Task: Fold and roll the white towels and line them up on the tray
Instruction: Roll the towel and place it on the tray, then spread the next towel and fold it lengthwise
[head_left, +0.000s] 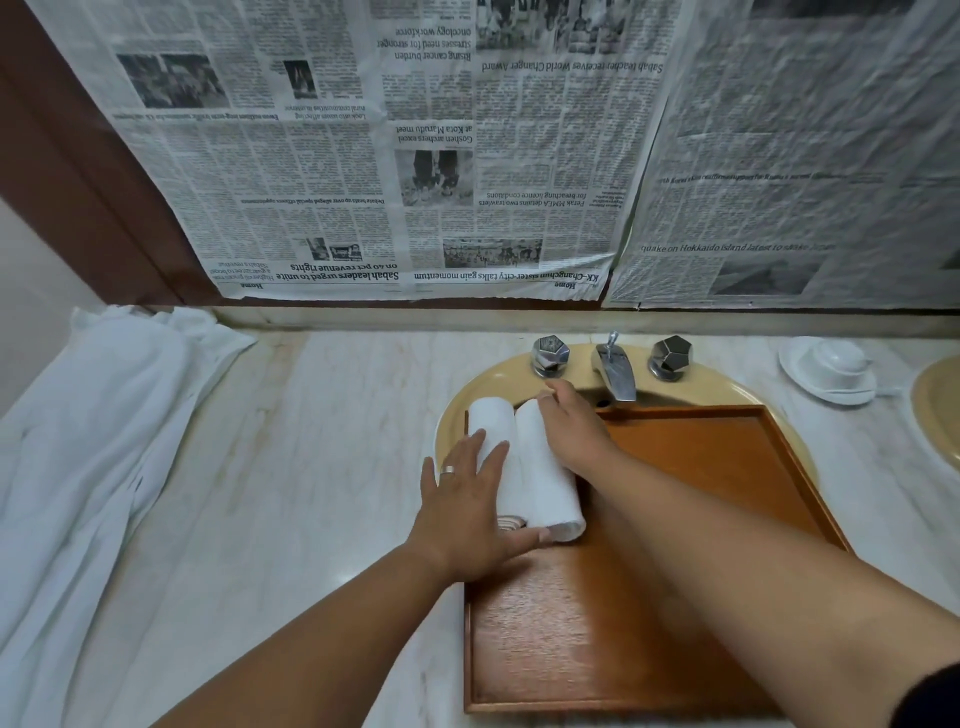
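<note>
Fingers (475, 447) of left hand (462, 519) lie spread on left roll (491, 413); right hand (574, 431) rests on right roll (545, 483), grip unclear.

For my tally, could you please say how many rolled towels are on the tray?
2: left roll and right roll, side by side in the far-left corner of the tray.

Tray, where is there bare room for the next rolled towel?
Bare wood of the tray runs from the right rolled towel to the right rim, and over the near half, though the right forearm crosses above it. The far-left corner is crowded: the left rolled towel under the left hand, the right hand on its neighbour.
</note>
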